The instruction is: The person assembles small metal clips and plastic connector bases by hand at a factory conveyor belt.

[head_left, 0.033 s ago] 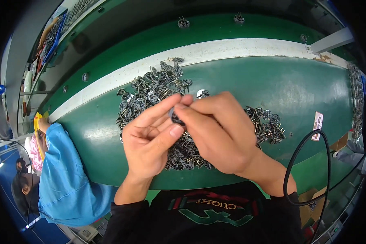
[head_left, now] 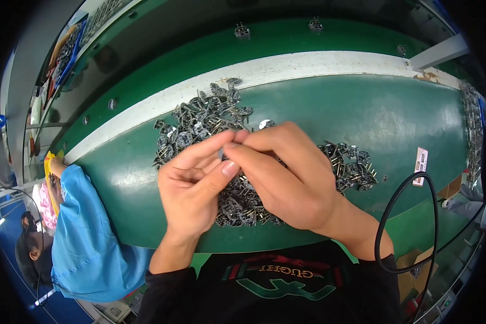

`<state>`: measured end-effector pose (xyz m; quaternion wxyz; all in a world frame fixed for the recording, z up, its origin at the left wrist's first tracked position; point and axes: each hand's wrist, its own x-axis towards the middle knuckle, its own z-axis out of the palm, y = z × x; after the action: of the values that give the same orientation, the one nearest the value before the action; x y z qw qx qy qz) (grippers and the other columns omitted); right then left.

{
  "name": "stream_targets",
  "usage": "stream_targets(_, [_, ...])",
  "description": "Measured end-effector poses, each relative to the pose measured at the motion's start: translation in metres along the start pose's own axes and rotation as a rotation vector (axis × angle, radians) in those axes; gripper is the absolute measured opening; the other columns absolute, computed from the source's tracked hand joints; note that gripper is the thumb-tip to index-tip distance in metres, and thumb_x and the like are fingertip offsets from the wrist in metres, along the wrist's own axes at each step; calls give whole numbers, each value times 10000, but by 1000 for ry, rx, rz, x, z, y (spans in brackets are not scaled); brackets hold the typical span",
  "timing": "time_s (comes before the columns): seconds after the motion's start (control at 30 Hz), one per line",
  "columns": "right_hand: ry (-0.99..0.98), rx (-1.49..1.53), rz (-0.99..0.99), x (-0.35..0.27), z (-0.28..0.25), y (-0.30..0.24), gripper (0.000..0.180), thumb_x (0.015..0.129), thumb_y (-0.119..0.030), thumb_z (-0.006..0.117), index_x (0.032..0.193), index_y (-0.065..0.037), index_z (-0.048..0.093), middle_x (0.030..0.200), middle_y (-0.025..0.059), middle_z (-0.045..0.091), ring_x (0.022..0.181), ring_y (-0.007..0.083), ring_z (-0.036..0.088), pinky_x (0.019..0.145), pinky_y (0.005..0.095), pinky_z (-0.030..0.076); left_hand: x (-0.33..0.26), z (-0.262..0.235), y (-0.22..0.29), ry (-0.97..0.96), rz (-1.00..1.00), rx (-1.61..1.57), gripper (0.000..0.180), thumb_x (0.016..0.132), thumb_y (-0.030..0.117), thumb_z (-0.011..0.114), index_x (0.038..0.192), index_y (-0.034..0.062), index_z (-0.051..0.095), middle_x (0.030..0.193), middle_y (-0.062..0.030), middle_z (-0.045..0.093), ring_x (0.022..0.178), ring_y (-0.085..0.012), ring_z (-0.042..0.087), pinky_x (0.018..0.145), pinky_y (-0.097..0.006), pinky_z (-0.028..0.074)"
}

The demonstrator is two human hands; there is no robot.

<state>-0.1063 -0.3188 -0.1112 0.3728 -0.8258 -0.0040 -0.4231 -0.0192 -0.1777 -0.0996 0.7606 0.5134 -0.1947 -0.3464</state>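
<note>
My left hand [head_left: 194, 186] and my right hand [head_left: 294, 178] meet above the middle of the green table. Their fingertips close around a small round dark part, which they now cover almost fully; only a greyish sliver shows between them. Under and behind the hands spreads a big heap of small round black parts with metal pins [head_left: 200, 121]. A smaller heap of such parts [head_left: 353, 167] lies right of my right hand. One round part with a shiny pale face [head_left: 267, 124] rests just beyond my fingers.
Past a white rail [head_left: 286, 62], a green belt [head_left: 200, 54] carries several spaced parts. A black cable [head_left: 380, 232] loops by my right forearm. A small printed card [head_left: 420, 166] lies at right. At left sits a person in a blue sleeve [head_left: 86, 232].
Both hands have shifted slightly left, and the fingers have turned so that the round dark part, visible before, is now mostly hidden.
</note>
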Motion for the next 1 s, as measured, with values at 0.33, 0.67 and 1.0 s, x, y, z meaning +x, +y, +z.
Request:
stream_targets(0.33, [-347,-188,357,11,-55,44,228,799,15,607,1007,-41,682,866,93,590,812,288,605,703,379,506,142,-116,42,295,150,958,281,843,101,677,1102,-4,704,906,-83,703,876,-142,656,776,-265,519])
stream_targets(0.67, [-504,-194,605,1,-22,33,159,835,-151,683,924,-22,708,832,112,597,766,310,609,701,394,495,160,-168,14,483,342,1401,293,853,267,669,1061,67,720,1003,-185,675,984,-355,609,883,-424,469])
stream_targets(1.0, [-443,-162,450,11,-27,42,103,881,-77,651,854,15,612,782,114,602,665,262,614,596,337,479,120,-219,48,526,127,1574,396,774,165,723,1150,57,665,1006,-162,668,904,-281,650,830,-397,508])
